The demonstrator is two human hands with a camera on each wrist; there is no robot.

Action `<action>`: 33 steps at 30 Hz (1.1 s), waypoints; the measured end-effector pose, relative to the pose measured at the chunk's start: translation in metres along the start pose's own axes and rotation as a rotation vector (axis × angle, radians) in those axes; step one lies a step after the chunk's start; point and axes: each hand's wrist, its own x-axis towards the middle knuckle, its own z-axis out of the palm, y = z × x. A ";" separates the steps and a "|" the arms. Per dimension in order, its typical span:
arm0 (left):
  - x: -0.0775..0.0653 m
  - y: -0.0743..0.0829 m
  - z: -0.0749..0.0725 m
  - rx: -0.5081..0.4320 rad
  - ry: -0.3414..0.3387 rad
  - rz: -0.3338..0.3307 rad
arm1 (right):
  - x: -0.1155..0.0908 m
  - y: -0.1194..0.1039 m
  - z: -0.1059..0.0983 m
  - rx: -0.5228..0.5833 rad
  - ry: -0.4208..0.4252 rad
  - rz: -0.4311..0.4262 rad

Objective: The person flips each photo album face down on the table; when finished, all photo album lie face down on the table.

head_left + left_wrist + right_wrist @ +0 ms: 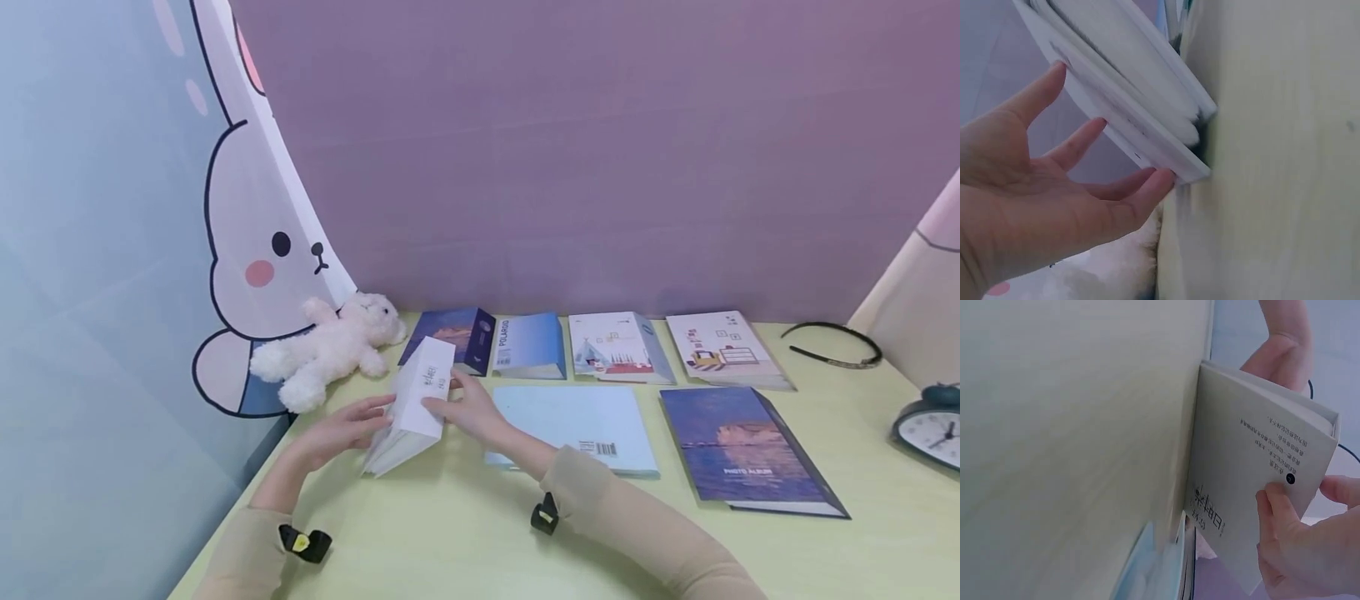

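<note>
A white photo album (423, 387) with dark printed characters stands tilted on the table, spine up and covers slightly spread at the bottom. On its right side, my right hand (472, 408) pinches it near the spine, thumb on the spine and fingers against the printed cover (1241, 450). My left hand (341, 429) is at the other cover, fingers extended and fingertips touching it. Loose white pages (1122, 62) show between the covers in the left wrist view. Right of the hands lies a pale blue album (570, 417) with a barcode, partly behind my right forearm.
Along the back lie a dark blue album (450, 329), a blue Polaroid album (528, 342) and two white illustrated albums (611, 342). A photo album with a sea picture (742, 450) lies at right. Beyond are a headband (832, 342) and clock (930, 425); a plush toy (330, 346) lies at left.
</note>
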 end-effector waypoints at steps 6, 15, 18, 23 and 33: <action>0.003 -0.004 -0.003 0.058 -0.009 0.034 | -0.003 0.003 -0.014 -0.146 -0.028 -0.037; 0.005 -0.005 -0.002 0.114 0.044 0.001 | -0.011 0.011 -0.018 -0.231 -0.111 0.028; 0.004 -0.005 -0.001 0.130 0.058 -0.005 | -0.014 0.013 -0.017 -0.260 -0.134 0.042; 0.004 -0.005 0.000 0.156 0.093 -0.028 | -0.015 0.016 -0.018 -0.307 -0.187 0.076; 0.009 -0.001 0.004 0.203 0.141 -0.077 | -0.018 0.016 -0.020 -0.375 -0.266 0.114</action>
